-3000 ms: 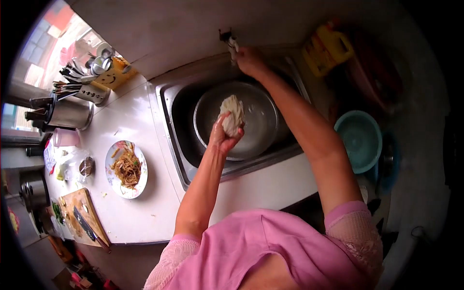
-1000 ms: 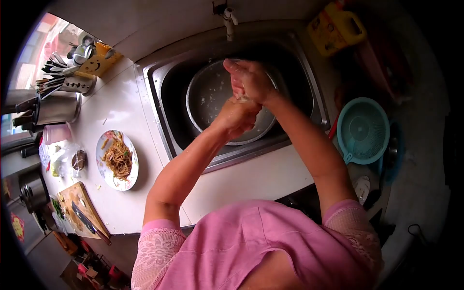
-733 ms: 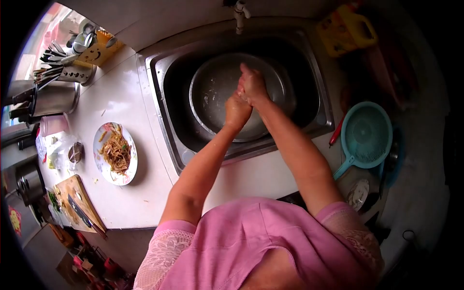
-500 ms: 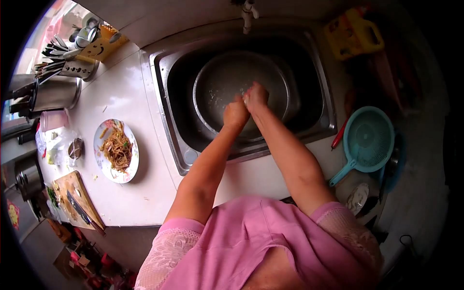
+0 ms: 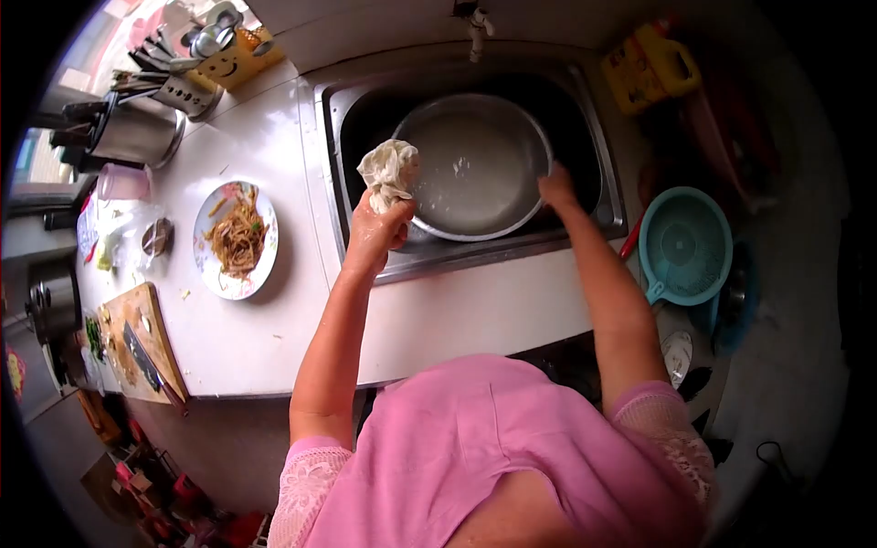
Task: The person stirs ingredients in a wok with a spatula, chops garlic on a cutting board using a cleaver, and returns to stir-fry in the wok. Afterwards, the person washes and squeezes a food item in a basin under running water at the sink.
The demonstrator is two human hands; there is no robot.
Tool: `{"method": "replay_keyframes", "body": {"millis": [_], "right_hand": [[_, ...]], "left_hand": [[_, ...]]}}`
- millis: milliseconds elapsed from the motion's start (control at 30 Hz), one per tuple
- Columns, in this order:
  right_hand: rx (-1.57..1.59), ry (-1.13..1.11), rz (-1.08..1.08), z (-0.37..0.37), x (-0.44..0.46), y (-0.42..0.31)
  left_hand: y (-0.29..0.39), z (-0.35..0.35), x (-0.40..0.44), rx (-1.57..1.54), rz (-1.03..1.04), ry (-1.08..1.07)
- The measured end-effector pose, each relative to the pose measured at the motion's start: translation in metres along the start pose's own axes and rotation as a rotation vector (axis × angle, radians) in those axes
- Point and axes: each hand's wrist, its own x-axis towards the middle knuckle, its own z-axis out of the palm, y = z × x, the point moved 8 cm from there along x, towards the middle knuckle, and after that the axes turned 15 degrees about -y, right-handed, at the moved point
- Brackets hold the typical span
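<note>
A crumpled, wet white cloth (image 5: 390,171) is squeezed in my left hand (image 5: 376,228), whose fingers are wrapped round its lower end. This hand is raised over the left front edge of the sink (image 5: 402,267). Inside the sink sits a round metal basin (image 5: 475,235) of cloudy water with small white bits floating on it. My right hand (image 5: 557,189) is at the basin's right rim, fingers curled and seemingly gripping it, though slightly blurred.
A plate (image 5: 208,265) of noodles stands left of the sink, beyond it a cutting board (image 5: 128,342) with a knife (image 5: 144,356). Right are a teal strainer (image 5: 685,247) and a yellow jug (image 5: 630,78). A tap (image 5: 477,32) hangs over the sink's back.
Both hands were together over the basin. My left hand has moved left and up with the cloth, and my right hand has gone to the basin's right rim.
</note>
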Motion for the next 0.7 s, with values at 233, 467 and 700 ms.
{"method": "replay_keyframes", "body": {"millis": [233,467,700], "right_hand": [[-1.011,0.106,-0.201,-0.055,-0.041,-0.183],[-1.302,0.606,-0.633,-0.032,-0.125,-0.283],[-0.481,0.337,-0.203,-0.051,-0.105,-0.19]], "left_hand": [[0.003,-0.005,-0.066,-0.093,0.108,-0.009],[-0.008,0.0,-0.095,-0.195,0.176,-0.168],[-0.03,-0.046,-0.14,-0.248,0.144,-0.059]]}}
